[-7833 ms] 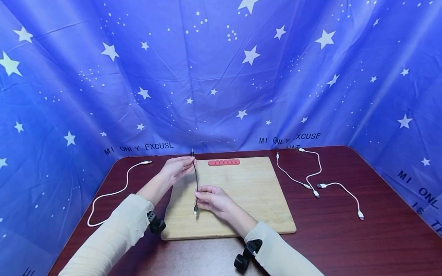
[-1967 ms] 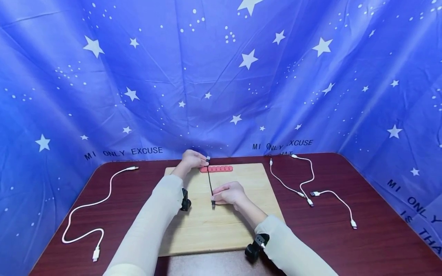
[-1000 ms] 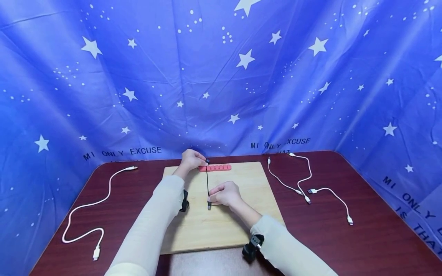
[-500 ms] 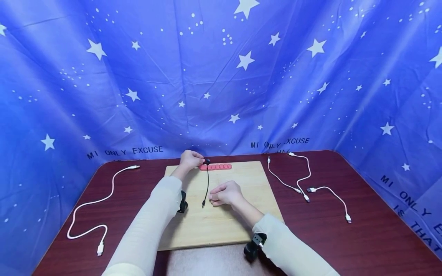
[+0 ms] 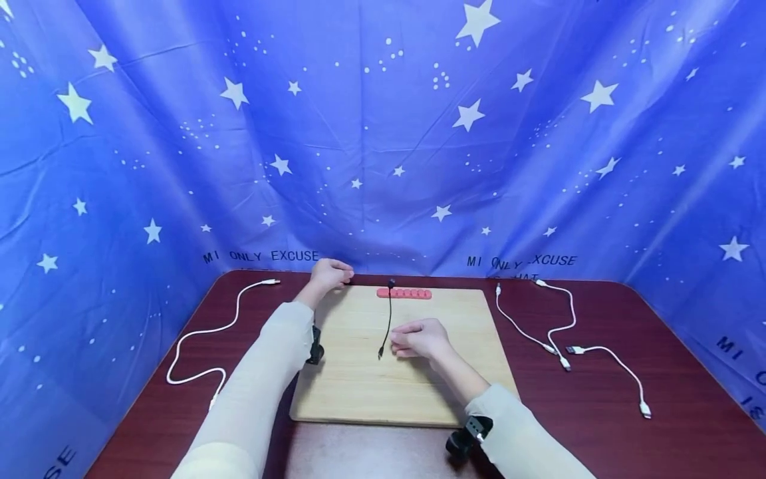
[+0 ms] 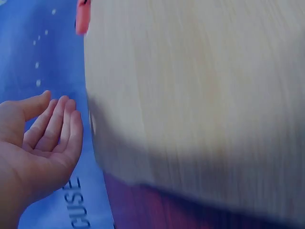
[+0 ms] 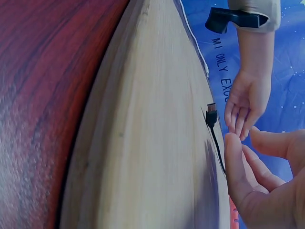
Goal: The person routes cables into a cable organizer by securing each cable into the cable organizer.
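Observation:
A short black USB cable (image 5: 390, 313) runs from the left end of the red cable holder (image 5: 409, 294) toward the front, one plug just behind the holder. Its front USB plug (image 7: 211, 116) juts over the wooden board (image 5: 359, 389), free of both hands. My left hand (image 5: 330, 274) is over the board's back left corner, away from the cable; in the left wrist view its fingers are loosely bent around nothing. My right hand (image 5: 421, 338) hovers just right of the cable's front end, fingers relaxed and holding nothing.
A long white cable (image 5: 206, 330) curves over the dark red table (image 5: 598, 439) on the left, partly behind the left sleeve. Several white cables lie to the right, one a short USB cable (image 5: 622, 364). A starry blue curtain (image 5: 383, 133) surrounds the table.
Both hands have let go of the black cable, the right first. It now stays at the red holder, where both hands brought it. The left hand has drawn away left.

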Motion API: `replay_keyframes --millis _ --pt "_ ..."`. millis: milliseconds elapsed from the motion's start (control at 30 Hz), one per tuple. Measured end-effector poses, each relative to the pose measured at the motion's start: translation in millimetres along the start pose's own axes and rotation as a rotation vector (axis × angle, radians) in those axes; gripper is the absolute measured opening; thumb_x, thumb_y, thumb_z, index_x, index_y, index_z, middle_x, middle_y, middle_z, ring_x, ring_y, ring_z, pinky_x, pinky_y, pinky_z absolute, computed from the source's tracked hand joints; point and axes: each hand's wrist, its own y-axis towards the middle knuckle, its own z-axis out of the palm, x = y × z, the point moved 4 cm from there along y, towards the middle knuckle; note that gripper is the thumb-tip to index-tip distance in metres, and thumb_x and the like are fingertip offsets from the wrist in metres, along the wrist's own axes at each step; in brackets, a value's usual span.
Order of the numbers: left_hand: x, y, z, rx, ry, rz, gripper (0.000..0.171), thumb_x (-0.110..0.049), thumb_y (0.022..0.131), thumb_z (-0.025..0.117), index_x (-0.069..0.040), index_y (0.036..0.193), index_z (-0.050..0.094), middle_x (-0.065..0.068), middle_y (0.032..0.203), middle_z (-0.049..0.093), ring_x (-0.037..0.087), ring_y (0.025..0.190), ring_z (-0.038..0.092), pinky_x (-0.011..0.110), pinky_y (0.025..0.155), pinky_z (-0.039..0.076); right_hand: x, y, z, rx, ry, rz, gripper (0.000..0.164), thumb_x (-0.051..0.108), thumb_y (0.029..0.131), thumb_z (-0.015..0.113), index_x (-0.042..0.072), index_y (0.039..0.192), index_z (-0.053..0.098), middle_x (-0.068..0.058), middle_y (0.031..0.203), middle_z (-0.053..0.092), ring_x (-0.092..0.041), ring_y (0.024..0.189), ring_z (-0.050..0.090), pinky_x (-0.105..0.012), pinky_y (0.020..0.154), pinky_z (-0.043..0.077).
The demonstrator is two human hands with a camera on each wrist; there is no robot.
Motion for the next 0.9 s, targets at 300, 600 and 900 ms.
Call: replay_keyframes --millis 300,600,900 --pt "22.8 2.7 -47.3 -0.074 0.206 0.024 0.028 -0.02 0.088 0.067 -0.002 0.109 0.071 0.019 0.114 0.07 0.028 0.1 0.069 0.032 0.086 0.057 3 -5 7 0.05 0.016 -0.065 0.027 0.003 0.084 0.07 -0.009 0.108 0.068 -0.025 0.101 0.072 -0.023 0.078 0.074 -0.035 0.075 0.063" --pt "38.5 -5.7 -95.3 -0.195 0.356 -0.07 0.035 -0.033 0.085 0.068 -0.005 0.106 0.072 0.018 0.126 0.064 0.037 0.126 0.049 0.041 0.113 0.037 9 -6 15 0.104 0.011 -0.096 0.029 0.004 0.085 0.069 -0.009 0.11 0.066 -0.026 0.101 0.072 -0.023 0.08 0.074 -0.035 0.073 0.063" --pt "57.7 -20.3 -127.2 -0.263 0.436 -0.162 0.046 -0.042 0.083 0.066 -0.006 0.11 0.071 0.019 0.126 0.063 0.038 0.122 0.051 0.043 0.105 0.046 6 -10 25 0.16 -0.017 -0.118 0.031 0.007 0.085 0.069 -0.008 0.112 0.066 -0.022 0.098 0.073 -0.015 0.075 0.071 -0.031 0.071 0.062"
